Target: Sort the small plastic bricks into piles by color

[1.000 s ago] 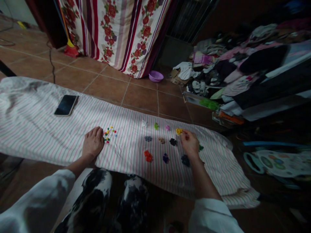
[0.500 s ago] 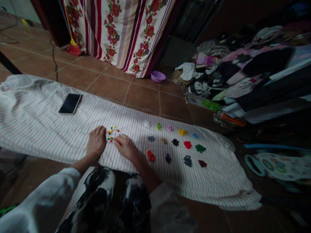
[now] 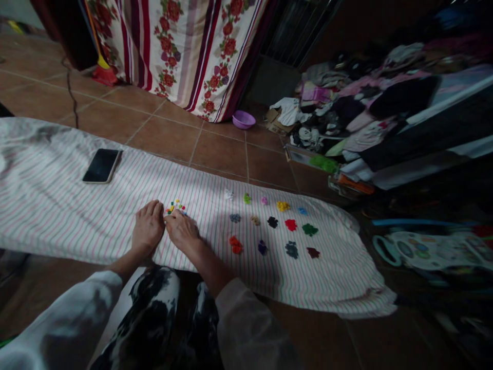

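Note:
A small patch of mixed coloured pieces (image 3: 176, 206), in yellow, green, red and white, lies on the striped cloth (image 3: 208, 198); the pieces are too small to tell their kind. My left hand (image 3: 149, 226) rests on the cloth just left of them, fingers close together and laid down. Over the near side of the patch is my right hand (image 3: 182, 230), its fingertips pinched close to my left hand. Whatever they pinch is hidden. To the right sit several sorted piles, among them a yellow pile (image 3: 283, 206), a red pile (image 3: 290, 225) and an orange pile (image 3: 235, 245).
A phone (image 3: 102, 166) lies on the cloth at the left. Beyond the cloth are a purple bowl (image 3: 244, 119), a broom (image 3: 105, 75) and a floral curtain (image 3: 200, 51). Heaped clothes (image 3: 339, 97) fill the back right.
My right hand has moved left, close against my left hand, and covers the near part of the patch. The whole view has shifted a little to the right.

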### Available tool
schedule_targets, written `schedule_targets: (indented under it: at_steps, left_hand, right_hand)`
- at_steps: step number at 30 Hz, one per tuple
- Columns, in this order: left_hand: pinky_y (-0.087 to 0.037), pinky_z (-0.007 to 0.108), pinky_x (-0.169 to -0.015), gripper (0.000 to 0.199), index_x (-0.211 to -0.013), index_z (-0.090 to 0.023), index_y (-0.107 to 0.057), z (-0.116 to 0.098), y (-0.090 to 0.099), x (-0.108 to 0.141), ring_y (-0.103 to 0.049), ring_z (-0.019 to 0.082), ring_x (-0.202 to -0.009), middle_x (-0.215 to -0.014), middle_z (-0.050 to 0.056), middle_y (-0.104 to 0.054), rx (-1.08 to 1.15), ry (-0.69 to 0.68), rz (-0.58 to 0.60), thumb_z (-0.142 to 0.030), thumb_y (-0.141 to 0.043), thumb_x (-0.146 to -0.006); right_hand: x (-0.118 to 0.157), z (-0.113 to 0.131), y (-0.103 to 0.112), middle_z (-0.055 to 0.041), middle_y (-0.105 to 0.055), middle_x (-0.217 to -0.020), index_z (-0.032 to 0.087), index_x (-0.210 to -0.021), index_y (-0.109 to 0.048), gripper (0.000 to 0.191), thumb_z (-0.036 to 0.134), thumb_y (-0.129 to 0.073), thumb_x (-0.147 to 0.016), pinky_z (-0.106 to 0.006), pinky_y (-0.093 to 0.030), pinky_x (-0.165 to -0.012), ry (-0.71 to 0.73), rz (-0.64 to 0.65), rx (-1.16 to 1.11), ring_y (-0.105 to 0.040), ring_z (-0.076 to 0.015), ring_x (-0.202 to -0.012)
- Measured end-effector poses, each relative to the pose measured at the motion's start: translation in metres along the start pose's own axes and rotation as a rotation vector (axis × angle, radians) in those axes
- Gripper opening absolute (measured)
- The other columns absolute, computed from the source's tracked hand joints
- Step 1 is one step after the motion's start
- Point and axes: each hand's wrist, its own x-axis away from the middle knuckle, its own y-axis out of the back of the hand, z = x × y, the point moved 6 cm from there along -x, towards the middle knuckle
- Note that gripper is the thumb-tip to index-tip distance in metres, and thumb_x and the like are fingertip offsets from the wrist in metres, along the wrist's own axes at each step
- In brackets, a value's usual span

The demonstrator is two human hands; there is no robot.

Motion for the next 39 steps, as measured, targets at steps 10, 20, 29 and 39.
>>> schedule_targets:
  at_steps: [10, 20, 29, 39]
  left_hand:
    - [-0.042, 0.047, -0.105, 0.036, -0.122, -0.016, -0.06, -0.001, 0.004, 0.0, -0.053, 0.031, -0.13, -0.138, 0.019, -0.061, -0.008, 0.012, 0.03, -0.024, -0.039, -0.095]
    - [-0.044, 0.045, -0.099, 0.035, -0.118, -0.016, -0.063, -0.009, 0.012, -0.001, -0.057, 0.029, -0.121, -0.134, 0.018, -0.063, -0.048, 0.012, 0.021, -0.025, -0.036, -0.097]
    - [-0.043, 0.046, -0.099, 0.038, -0.123, -0.016, -0.06, -0.007, 0.01, -0.001, -0.057, 0.03, -0.121, -0.136, 0.018, -0.062, -0.074, 0.028, 0.009, -0.027, -0.033, -0.098]
    - [-0.048, 0.057, -0.099, 0.042, -0.122, -0.013, -0.063, -0.013, 0.018, -0.003, -0.059, 0.037, -0.122, -0.136, 0.022, -0.062, -0.05, 0.04, 0.054, -0.029, -0.034, -0.097]
  right_hand:
    - [-0.004, -0.004, -0.008, -0.0058, -0.064, -0.118, 0.028, -0.116, -0.069, 0.027, 0.033, -0.044, -0.106, -0.03, -0.056, -0.078, -0.015, -0.129, -0.166, -0.064, -0.0176, -0.091]
    - [0.001, -0.015, 0.005, -0.0058, -0.067, -0.114, 0.023, -0.113, -0.061, 0.02, 0.026, -0.043, -0.106, -0.03, -0.053, -0.089, -0.043, -0.247, -0.264, -0.063, -0.0185, -0.104]
    - [0.021, -0.039, 0.016, -0.005, -0.068, -0.117, 0.024, -0.113, -0.064, 0.02, 0.019, -0.05, -0.1, -0.028, -0.051, -0.088, -0.135, -0.322, -0.347, -0.065, -0.0169, -0.104]
    - [0.037, -0.087, 0.018, -0.0059, -0.071, -0.102, 0.022, -0.101, -0.068, 0.014, 0.021, -0.055, -0.099, -0.028, -0.05, -0.087, -0.233, -0.411, -0.349, -0.066, -0.0183, -0.099]
